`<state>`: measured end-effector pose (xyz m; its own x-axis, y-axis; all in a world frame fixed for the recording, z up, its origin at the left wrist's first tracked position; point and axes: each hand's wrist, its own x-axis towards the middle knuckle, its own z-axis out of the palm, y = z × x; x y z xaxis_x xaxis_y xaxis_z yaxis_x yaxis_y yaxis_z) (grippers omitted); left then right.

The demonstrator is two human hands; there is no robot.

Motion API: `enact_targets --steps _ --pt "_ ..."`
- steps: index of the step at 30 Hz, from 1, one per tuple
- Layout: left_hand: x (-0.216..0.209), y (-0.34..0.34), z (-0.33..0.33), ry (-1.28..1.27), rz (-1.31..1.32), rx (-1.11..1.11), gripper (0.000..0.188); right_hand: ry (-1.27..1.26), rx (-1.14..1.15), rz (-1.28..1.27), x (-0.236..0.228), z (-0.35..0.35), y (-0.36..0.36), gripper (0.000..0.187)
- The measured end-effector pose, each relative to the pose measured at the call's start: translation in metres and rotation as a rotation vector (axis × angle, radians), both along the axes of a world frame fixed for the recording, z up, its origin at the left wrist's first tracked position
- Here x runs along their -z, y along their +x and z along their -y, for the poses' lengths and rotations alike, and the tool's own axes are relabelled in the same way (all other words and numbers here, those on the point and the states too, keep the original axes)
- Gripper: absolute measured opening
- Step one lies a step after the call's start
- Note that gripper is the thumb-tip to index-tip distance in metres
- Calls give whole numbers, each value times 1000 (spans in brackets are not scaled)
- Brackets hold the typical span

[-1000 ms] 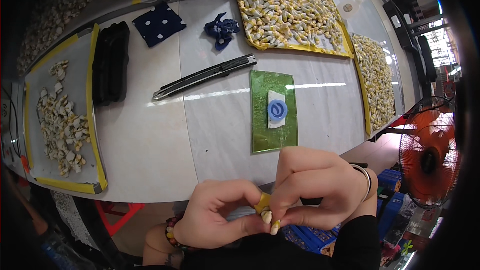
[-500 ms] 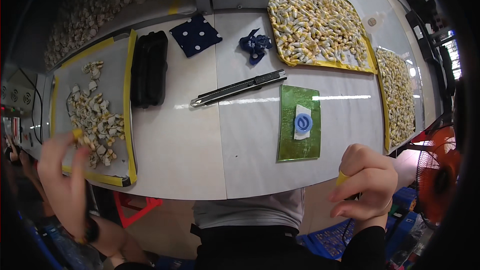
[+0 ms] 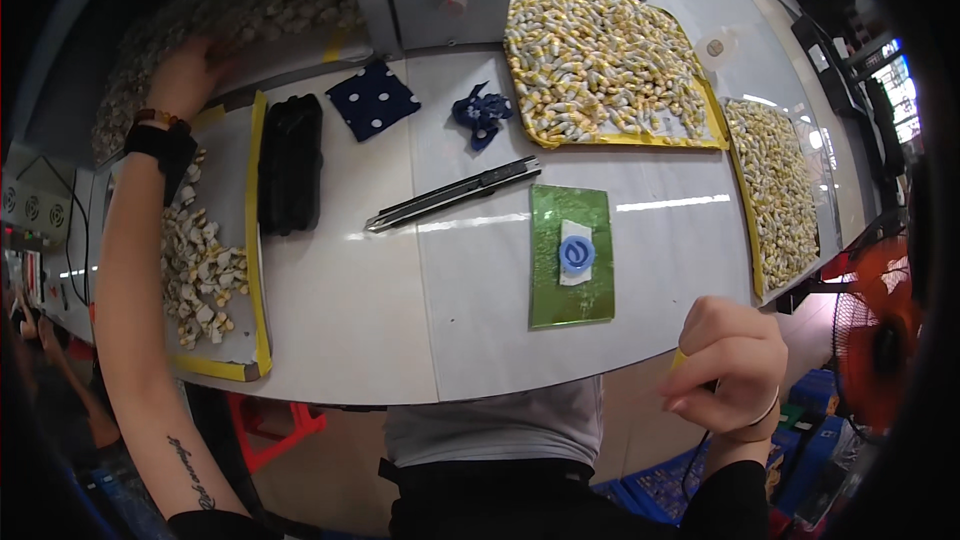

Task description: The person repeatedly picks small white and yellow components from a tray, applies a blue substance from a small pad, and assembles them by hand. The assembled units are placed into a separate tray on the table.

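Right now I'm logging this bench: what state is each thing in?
Left hand: by the pale heap, grip unclear
Right hand: fingers curled
Utility knife: lying flat, blade unclear
Dotted cloth: lying flat
Blue cloth: bunched up
Left tray: partly filled
Middle tray: mostly covered
Right tray: densely filled
Green plate: lying flat
Black container: closure unclear
Orange fan: spinning unclear

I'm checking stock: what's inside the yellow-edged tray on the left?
Loose off-white and yellowish pieces lie in the tray. The left forearm crosses its left side, hiding whatever lies behind it there.
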<state>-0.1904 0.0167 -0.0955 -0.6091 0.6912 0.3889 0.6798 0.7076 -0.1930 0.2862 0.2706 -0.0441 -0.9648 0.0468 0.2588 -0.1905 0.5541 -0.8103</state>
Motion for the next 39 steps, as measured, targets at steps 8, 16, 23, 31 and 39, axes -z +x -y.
enact_targets --steps 8,16,23,31,39 --pt "-47 81 -16 296 26 144 23 525 320 76 -13 -49 -23 15" --pt "-77 299 -7 345 1208 901 38 458 256 295 16 -120 -109 16" --pt "-6 339 1 978 2096 388 38 623 220 316 34 -130 -106 12" --pt "20 359 -1 1170 2187 537 46 453 309 74 16 -81 -92 7" --pt "25 364 4 1321 2308 404 49 192 -31 264 1 -18 -65 8"
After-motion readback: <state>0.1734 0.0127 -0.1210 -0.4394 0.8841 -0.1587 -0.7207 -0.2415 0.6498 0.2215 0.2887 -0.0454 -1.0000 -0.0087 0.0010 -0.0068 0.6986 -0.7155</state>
